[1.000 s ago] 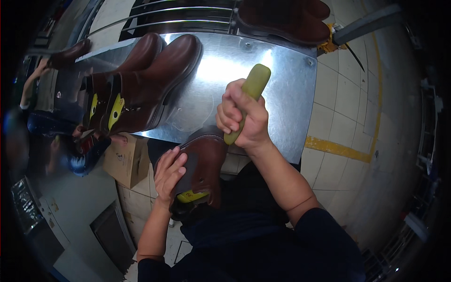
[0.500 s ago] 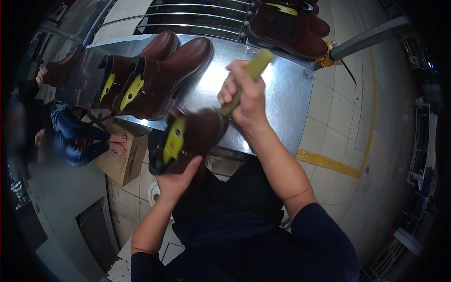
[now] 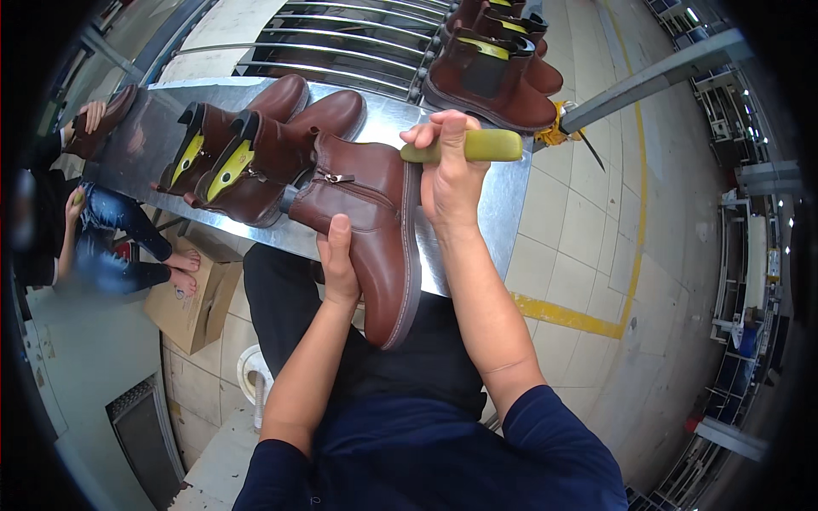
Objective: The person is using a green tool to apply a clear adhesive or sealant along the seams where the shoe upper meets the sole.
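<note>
Bracing boot (image 3: 371,226) in left hand (image 3: 338,268), right hand (image 3: 452,170) gripping bar (image 3: 501,145) at boot's 1 o'clock, should steady light contact

Footwear workshop, roller conveyor (image 3: 349,53), metal bench (image 3: 501,200), several brown boots (image 3: 382,264), yellow floor line (image 3: 567,316)

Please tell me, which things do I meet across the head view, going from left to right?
Boot in a co-worker's hand, two standing boots, zippered boot in the left grip, green tool in the right grip, grey metal pole.
</note>
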`<state>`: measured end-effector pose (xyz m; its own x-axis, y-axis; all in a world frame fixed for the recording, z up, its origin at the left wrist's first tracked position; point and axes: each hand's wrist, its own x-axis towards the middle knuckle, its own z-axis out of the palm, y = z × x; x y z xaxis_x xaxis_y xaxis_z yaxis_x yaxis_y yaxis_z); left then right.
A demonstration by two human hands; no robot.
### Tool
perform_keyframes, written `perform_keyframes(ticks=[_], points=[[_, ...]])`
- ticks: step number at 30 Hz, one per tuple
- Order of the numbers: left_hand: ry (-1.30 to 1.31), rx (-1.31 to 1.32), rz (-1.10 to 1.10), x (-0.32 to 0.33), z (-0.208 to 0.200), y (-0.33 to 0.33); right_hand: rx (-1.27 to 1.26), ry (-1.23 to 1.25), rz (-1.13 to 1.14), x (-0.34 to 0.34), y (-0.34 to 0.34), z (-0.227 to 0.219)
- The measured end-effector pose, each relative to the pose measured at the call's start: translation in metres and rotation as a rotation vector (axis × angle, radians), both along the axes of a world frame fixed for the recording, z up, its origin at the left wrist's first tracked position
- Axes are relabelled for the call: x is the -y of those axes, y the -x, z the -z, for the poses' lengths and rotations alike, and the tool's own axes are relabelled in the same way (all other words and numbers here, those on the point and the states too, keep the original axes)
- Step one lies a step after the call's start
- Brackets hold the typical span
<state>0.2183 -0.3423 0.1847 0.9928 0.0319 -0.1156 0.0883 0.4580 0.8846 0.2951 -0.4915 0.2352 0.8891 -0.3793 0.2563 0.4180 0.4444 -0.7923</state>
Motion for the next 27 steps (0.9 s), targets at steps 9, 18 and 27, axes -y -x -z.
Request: perform_keyframes(ticks=[9,18,27], points=[[0.078,0.102,0.047,-0.005,0.022,0.002,-0.101,0.192,0.063,-0.008,-0.017,0.006],[0.053,0.131,-0.038,0.0,0.015,0.001,0.064,0.104,0.001,-0.005,-0.003,0.007],[0.05,0.149,-0.044,0.001,0.012,-0.001,0.09,0.162,-0.114,-0.002,0.015,0.007]])
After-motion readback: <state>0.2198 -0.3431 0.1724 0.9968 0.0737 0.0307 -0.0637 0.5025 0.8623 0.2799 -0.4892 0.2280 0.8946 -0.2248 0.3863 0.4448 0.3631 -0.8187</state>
